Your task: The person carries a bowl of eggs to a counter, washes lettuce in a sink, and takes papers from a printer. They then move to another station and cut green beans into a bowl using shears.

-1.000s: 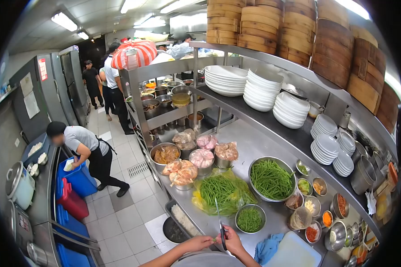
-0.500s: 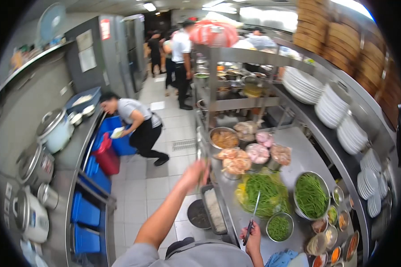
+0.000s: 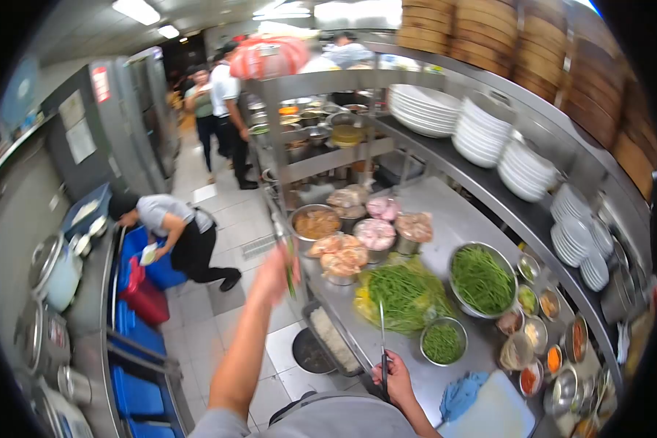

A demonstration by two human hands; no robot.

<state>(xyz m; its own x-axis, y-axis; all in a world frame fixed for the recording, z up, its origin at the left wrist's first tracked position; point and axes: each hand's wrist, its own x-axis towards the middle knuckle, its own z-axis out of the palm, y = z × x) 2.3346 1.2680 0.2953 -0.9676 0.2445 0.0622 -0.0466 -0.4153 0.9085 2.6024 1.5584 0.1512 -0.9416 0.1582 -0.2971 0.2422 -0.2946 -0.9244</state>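
My left hand (image 3: 272, 277), slightly blurred, reaches out over the floor beside the counter's edge. Its fingers are closed around a few thin green stalks (image 3: 290, 271) whose upper ends look pale. Low over the counter, my right hand (image 3: 396, 378) grips the black handle of a long-bladed knife (image 3: 382, 328), blade pointing away from me. Beyond the blade, long green vegetables (image 3: 405, 292) lie in an opened yellowish plastic bag. A steel bowl of finely cut greens (image 3: 443, 343) stands right of the knife, and a larger bowl of longer green pieces (image 3: 482, 280) sits farther right.
Pots of bagged meat (image 3: 343, 255) stand at the back of the counter (image 3: 452, 219). A white cutting board (image 3: 496, 409) and blue cloth (image 3: 462, 396) lie at right front. Below the edge are a rice tray (image 3: 332, 337) and dark bucket (image 3: 312, 350). A co-worker (image 3: 179, 230) bends over bins at left.
The view has turned right, shifting the scene leftward. My left hand stays raised with the stalks, now more visible. The knife stands more upright in the view. The co-worker remains bent over the bins.
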